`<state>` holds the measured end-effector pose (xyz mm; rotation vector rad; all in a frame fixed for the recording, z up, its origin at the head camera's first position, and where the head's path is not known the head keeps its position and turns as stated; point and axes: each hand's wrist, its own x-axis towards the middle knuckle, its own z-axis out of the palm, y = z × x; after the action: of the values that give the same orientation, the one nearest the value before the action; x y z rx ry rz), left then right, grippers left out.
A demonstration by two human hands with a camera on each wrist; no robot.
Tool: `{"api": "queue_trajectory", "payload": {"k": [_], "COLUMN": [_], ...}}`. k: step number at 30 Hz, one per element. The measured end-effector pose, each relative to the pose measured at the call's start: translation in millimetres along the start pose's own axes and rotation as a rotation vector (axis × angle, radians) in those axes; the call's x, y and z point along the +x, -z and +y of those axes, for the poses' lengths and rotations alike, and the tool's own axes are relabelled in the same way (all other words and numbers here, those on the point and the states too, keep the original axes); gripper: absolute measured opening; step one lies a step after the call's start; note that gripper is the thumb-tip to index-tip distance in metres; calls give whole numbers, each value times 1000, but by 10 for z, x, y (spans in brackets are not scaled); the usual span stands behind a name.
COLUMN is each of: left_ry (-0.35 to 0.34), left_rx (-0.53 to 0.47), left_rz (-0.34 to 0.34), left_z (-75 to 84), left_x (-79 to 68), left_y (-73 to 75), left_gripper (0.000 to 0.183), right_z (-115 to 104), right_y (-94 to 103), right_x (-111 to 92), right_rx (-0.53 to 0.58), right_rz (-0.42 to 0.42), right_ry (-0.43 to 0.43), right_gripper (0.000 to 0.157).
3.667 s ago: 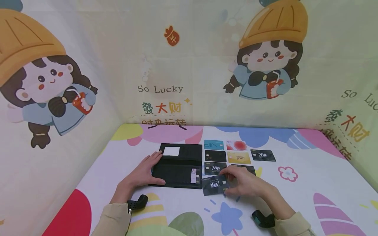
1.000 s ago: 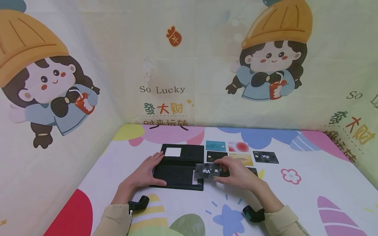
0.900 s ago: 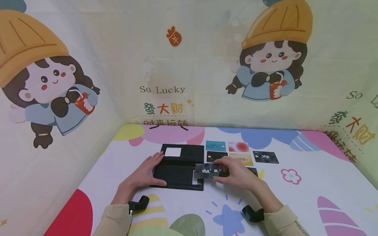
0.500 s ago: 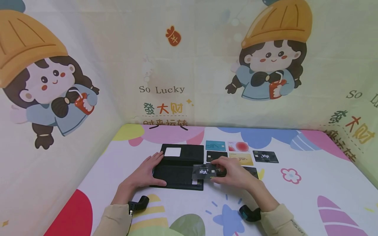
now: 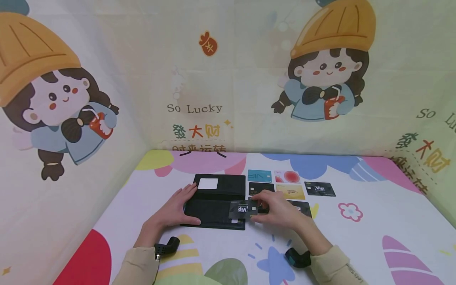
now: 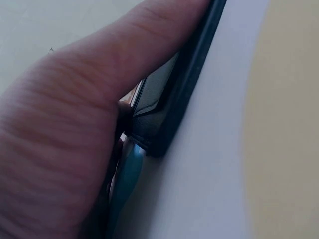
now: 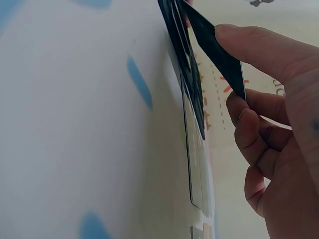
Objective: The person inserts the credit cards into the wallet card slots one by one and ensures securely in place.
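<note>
A black wallet (image 5: 210, 209) lies spread open flat on the table, a white patch on its far half. My left hand (image 5: 174, 209) rests on its left side, fingers extended and thumb along the near half. In the left wrist view the thumb presses on the wallet's edge (image 6: 184, 84). Between thumb and fingers my right hand (image 5: 279, 209) pinches a dark Vip card (image 5: 236, 209), its lettering upside down. The card's left part overlaps the right end of the wallet's near half, over another card's slot. In the right wrist view this card (image 7: 214, 52) is tilted above the wallet.
Right of the wallet lie a teal card (image 5: 259, 175), a white card with a red disc (image 5: 287, 176), a black card (image 5: 261, 188), a gold card (image 5: 291, 192) and a dark Vip card (image 5: 320, 189). Other dark cards are partly behind my right hand. Printed fabric walls (image 5: 249, 130) border the table.
My right hand has lifted the Vip card from beside the wallet's near right corner and brought it left over the wallet's right end. The left hand has kept its place.
</note>
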<state>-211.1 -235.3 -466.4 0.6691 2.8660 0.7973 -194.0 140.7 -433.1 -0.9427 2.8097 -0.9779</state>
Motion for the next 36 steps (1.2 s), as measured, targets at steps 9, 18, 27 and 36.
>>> {"api": "queue_trajectory", "payload": {"k": [9, 18, 27, 36], "left_ry": [1, 22, 20, 24], "left_rx": [-9, -4, -16, -18], "left_rz": [-4, -5, -3, -1], "left_z": [1, 3, 19, 22], "left_x": [11, 1, 4, 8], "left_y": [-6, 0, -12, -13], "left_gripper": [120, 121, 119, 119], "right_z": [-34, -44, -26, -46], "right_y": [-31, -31, -44, -83], "right_x": [34, 58, 73, 90], "right_rx": [-5, 3, 15, -5], "right_rz": [-22, -50, -67, -84], "right_ry": [-42, -19, -8, -46], "right_gripper": [52, 49, 47, 50]}}
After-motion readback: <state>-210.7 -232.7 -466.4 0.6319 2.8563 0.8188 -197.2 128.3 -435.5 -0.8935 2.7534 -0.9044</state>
